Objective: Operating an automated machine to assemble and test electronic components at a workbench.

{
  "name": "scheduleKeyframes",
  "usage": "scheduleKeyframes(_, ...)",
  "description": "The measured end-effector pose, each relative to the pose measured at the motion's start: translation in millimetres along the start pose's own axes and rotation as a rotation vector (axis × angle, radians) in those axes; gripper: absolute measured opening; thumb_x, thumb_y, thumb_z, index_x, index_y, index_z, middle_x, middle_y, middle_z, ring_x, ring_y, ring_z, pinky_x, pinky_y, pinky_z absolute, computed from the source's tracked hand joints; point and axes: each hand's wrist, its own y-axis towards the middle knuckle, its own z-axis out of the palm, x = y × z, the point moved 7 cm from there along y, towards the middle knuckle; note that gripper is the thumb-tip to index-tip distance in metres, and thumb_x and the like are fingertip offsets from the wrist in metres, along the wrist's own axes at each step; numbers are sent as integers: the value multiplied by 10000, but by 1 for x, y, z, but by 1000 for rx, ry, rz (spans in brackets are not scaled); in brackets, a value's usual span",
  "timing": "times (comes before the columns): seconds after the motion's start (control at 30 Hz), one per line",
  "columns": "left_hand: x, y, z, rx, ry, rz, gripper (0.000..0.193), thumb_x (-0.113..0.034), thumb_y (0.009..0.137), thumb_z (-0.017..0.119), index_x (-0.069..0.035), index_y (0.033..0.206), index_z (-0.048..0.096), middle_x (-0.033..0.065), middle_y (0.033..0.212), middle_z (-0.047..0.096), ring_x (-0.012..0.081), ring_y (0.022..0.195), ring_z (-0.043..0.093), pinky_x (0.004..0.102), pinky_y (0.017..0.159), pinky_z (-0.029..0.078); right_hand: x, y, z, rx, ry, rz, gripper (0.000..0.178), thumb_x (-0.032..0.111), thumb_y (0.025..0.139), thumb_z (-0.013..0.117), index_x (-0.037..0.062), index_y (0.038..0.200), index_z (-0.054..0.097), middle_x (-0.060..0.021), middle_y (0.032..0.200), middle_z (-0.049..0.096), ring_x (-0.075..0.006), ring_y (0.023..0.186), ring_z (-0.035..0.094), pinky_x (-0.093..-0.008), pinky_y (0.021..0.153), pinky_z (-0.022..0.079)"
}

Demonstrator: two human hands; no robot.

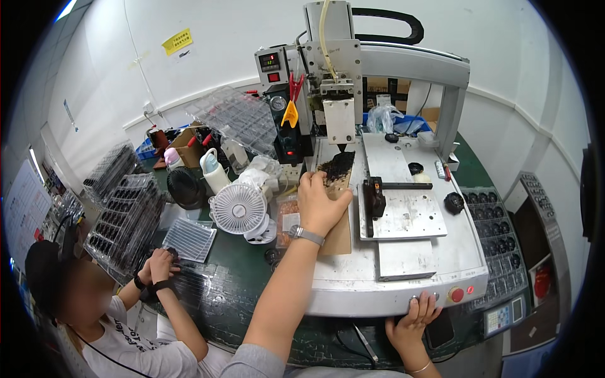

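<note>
Left hand (322, 200), centre frame, holds cardboard strip (339, 238); long axis runs up-frame, black-smeared end by nozzle (342, 148). Right hand (412, 324), lower right, fingers loosely spread at front panel (353, 304).

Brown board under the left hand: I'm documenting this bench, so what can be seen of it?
The brown board looks like cardboard, longer than wide. Dark, glossy-looking residue covers much of its far end, with scattered spots nearby; the near end looks plain. It appears to lie on the pale machine bed, its far end beneath the dark nozzle. The left hand covers its middle.
</note>
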Motion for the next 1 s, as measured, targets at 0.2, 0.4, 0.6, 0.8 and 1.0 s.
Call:
scheduleKeyframes(0.2,-2,-1,0,15,2,-11,680,-408,699,728,25,1195,558,254,1314,445,420,1208,450,468,1040,374,0,0,0,-3,6,1,775,178,703,686,-36,1321,269,-348,1450,273,-534,1378,197,-657,1123,0)
scheduleKeyframes(0.4,-2,-3,2,16,23,26,692,-422,699,730,22,1200,556,261,1313,439,422,1213,446,486,1033,374,0,0,0,7,13,4,783,180,705,688,-32,1327,262,-353,1451,269,-534,1382,188,-655,1123,-11)
scheduleKeyframes(0.6,-6,-3,-1,-5,52,53,639,-378,733,752,42,1176,561,244,1269,449,393,1194,460,432,1020,394,0,0,0,0,20,4,784,181,706,689,-28,1331,263,-354,1456,270,-533,1388,182,-652,1123,-14)
scheduleKeyframes(0.8,-7,-3,-2,-3,62,45,640,-381,737,746,41,1180,558,248,1281,446,392,1209,453,432,1029,387,1,2,-1,1,2,17,755,212,716,703,-15,1304,287,-288,1443,276,-505,1402,168,-648,1127,-18)
scheduleKeyframes(1.0,-5,-2,-2,8,22,14,695,-415,698,732,28,1202,551,247,1306,442,412,1218,436,475,1040,370,0,1,-1,-14,12,9,763,197,716,693,-22,1318,279,-313,1450,286,-514,1394,185,-653,1124,-6)
